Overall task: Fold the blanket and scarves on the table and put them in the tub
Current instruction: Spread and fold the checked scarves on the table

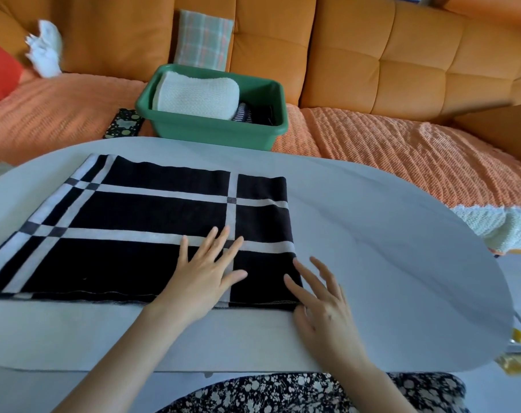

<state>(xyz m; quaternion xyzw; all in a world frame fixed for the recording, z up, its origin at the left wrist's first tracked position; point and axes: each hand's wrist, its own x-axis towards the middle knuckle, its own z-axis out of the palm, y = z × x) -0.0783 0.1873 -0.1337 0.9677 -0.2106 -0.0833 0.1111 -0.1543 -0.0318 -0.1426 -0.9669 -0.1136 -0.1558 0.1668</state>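
The black-and-white checked scarf [152, 234] is seen spread flat on the white table [387, 248], filling its left half from about 9 o'clock to the centre, apparently already doubled over. It is judged to be light, soft and limp, a knitted cloth that will sag and slide once lifted, so it is best taken at the corners or along a folded edge.

The left hand [204, 269] is laid flat on the cloth near its 5 o'clock corner, fingers straight and fanned, nothing gripped. The right hand [322, 302] is set just beside it at the scarf's right edge, fingers spread and loosely extended, tips touching the hem. Whether the thumb is tucked under the corner cannot be told.

A sensible hold is judged to be that right edge, pinched at both corners and carried towards 9 o'clock.

At 12 o'clock, beyond the table's far rim, the green tub [211, 131] is seen resting on the orange sofa [372, 55]. A folded white blanket [196, 95] takes up its left side, and dark striped cloths [247, 113] are tucked in at the right, so little room is left on top. A dark patterned item [123, 123] lies just left of the tub, a plaid cushion [204, 40] leans behind it. Nothing is seen between scarf and tub except the table's far edge.
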